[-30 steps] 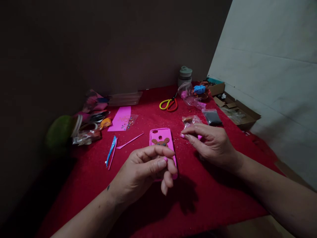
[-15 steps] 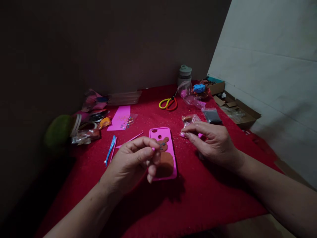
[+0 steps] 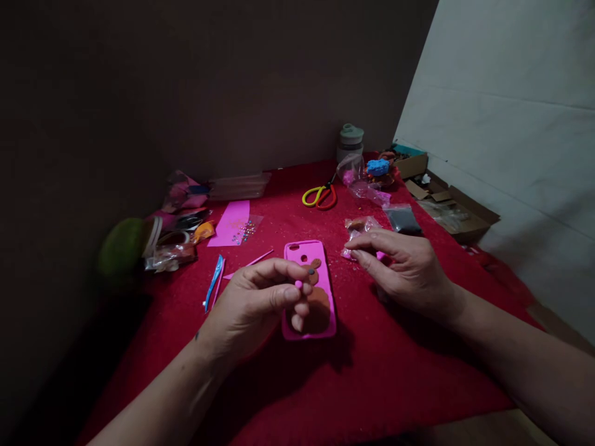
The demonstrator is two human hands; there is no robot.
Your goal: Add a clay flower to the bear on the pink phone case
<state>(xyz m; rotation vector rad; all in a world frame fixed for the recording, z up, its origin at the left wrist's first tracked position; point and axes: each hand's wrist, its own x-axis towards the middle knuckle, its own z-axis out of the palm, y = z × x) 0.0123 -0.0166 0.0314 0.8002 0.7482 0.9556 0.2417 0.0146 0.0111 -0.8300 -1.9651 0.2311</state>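
My left hand [image 3: 267, 297] pinches a small pink clay ball [image 3: 298, 284] between thumb and forefinger. It hangs over a pink phone case [image 3: 328, 303], which lies flat and bears a brown clay bear. My fingers cover part of the bear's head and body. To the right, my right hand [image 3: 400, 260] has thumb and forefinger nearly together at the edge of a clear plastic packet [image 3: 360, 224] with pink and brown clay. Whether those fingertips grip the packet or a tiny piece is too dim to make out.
Left of the case lie a blue modelling tool [image 3: 213, 282], thin pink sticks, a pink sheet [image 3: 227, 226] and a bag of beads [image 3: 245, 231]. Scissors [image 3: 320, 196], a bottle [image 3: 350, 142] and a dark packet [image 3: 402, 219] stand farther back. Cardboard boxes [image 3: 469, 214] are at right.
My left fingers have turned slightly, so the pink clay ball now shows at their tips. The whole view has shifted a little. My right hand keeps its place by the packet.
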